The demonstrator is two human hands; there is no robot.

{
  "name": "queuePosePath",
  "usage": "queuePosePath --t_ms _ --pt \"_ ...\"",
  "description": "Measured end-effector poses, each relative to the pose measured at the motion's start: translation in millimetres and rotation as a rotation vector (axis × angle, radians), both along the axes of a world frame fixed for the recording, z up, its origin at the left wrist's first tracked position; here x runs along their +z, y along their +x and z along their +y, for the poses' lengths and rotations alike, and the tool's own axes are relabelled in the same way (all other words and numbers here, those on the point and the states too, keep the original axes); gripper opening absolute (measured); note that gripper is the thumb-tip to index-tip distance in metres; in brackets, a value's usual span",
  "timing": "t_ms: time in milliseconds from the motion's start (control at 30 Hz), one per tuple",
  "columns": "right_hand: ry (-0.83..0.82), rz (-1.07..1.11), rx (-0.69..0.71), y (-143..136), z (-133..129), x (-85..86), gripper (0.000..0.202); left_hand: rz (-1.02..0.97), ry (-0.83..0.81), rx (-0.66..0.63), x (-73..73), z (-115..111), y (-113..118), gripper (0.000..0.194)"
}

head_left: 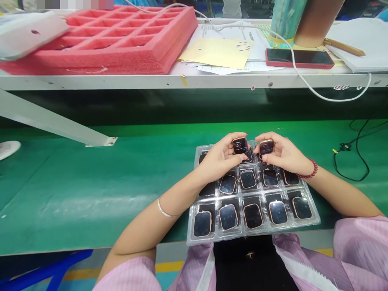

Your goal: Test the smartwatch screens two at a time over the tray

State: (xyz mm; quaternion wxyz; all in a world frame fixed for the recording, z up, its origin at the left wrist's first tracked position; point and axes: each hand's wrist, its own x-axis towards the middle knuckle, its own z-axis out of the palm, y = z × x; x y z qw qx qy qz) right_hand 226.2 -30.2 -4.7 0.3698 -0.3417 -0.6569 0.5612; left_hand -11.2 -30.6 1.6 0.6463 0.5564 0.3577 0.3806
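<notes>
The left hand (pixel 218 158) pinches a rounded-square watch case (pixel 240 145) with glossy dark glass and a coppery rim; the right hand (pixel 281 155) grips a second watch case (pixel 266 146) just beside it. Both hover over a clear moulded plastic tray (pixel 313 218) of similar cases on the smooth green belt (pixel 91 190). A pink foam tray (pixel 121 40) sits on the white shelf (pixel 194 81) behind.
</notes>
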Motion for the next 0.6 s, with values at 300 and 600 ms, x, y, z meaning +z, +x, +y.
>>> queuePosePath --t_ms 300,600 --pt "0.127 -0.099 0.004 -1.8 -3.1 2.5 0.028 0.051 0.065 -0.032 0.7 -1.6 -0.7 0.045" --pt "0.170 -0.078 0.003 -1.6 -3.5 1.0 0.026 0.083 0.058 -0.036 1.6 -1.8 -0.5 0.056"
